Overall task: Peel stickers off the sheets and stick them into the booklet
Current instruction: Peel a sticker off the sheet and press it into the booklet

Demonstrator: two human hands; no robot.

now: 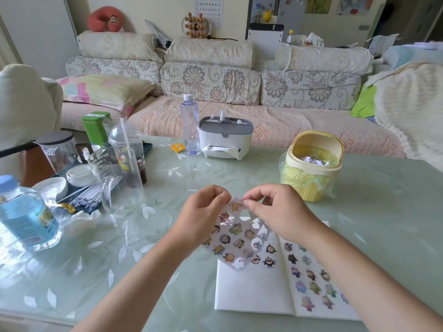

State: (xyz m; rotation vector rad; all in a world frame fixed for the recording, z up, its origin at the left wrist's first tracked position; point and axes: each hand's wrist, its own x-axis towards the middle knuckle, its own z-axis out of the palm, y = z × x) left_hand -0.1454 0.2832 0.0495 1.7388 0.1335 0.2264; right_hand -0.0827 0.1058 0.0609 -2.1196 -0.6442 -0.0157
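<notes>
I hold a glossy sticker sheet (236, 238) with several small cartoon stickers up above the table. My left hand (203, 212) pinches its upper left edge. With thumb and forefinger, my right hand (271, 209) pinches at a yellow sticker (235, 206) near the sheet's top edge. Below lies the open white booklet (254, 291); its right page carries several stickers, its left page only a few near the top. My right forearm hides part of the right page.
A yellow mini bin (311, 168) with a plastic liner stands behind my right hand. At the back centre are a white tissue box (225, 140) and a clear bottle (191, 125). Left are a glass pitcher (117, 180), cups, a tray and a large water bottle (24, 212).
</notes>
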